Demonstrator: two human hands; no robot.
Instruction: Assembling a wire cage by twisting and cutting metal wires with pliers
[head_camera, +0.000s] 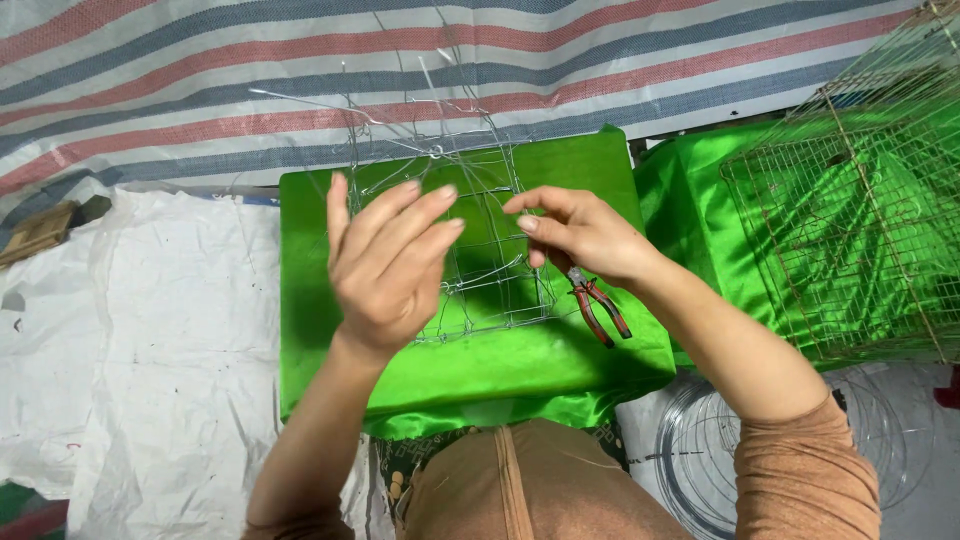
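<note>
A thin wire mesh frame (490, 275) lies on a bright green cloth-covered board (310, 300), with loose wire ends sticking up at its far side. My left hand (385, 265) hovers over the mesh's left part, fingers spread and holding nothing I can see. Above the mesh's right part, my right hand (580, 235) pinches its fingertips together, seemingly on a thin wire, though the wire is too fine to confirm. Red-handled pliers (598, 308) lie on the green cloth just under my right wrist.
A finished rusty wire cage (850, 230) stands on green cloth at the right. A coil of wire (690, 460) rests on the floor at lower right. White sheeting (140, 340) covers the left floor, and a striped tarp (200, 90) lies beyond.
</note>
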